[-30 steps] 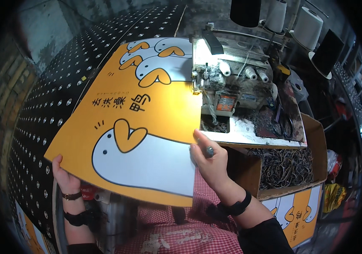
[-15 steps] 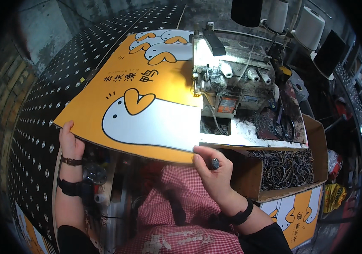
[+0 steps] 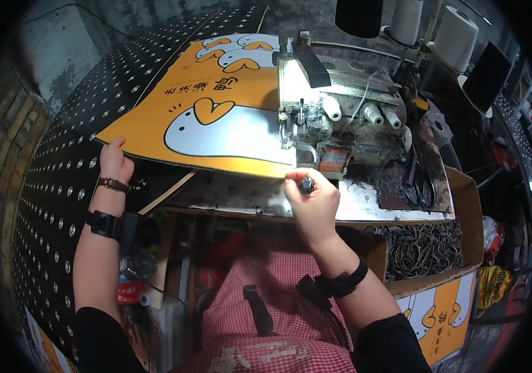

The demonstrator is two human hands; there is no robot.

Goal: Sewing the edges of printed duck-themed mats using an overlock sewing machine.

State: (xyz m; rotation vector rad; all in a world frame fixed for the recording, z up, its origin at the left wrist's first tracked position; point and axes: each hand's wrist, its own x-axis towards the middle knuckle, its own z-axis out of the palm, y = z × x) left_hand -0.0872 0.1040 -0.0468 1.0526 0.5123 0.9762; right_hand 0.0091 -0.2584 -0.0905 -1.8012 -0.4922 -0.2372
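A yellow mat (image 3: 148, 130) printed with white cartoon ducks lies under the head of a grimy overlock sewing machine (image 3: 359, 118), its right edge along the lit needle area. My left hand (image 3: 116, 165) grips the mat's near left corner, thumb on top. At the near right corner my right hand (image 3: 314, 202) pinches the mat's edge between thumb and fingers. A small dark, rod-like tool (image 3: 307, 184) pokes out of the curled right hand; its full shape is hidden. The mat's near edge is lifted above the machine table (image 3: 235, 199).
A black table with shiny studs (image 3: 60, 217) extends along the left. Scissors (image 3: 426, 191) lie right of the machine, near a cardboard box (image 3: 474, 217) of dark trimmings (image 3: 424, 248). Similar mats (image 3: 443, 326) stand below it. Thread cones (image 3: 455, 40) stand behind; a bottle (image 3: 130, 289) is below left.
Both hands have moved forward, away from me, carrying the mat farther along the machine. More of the machine table now shows in front of the mat's near edge.
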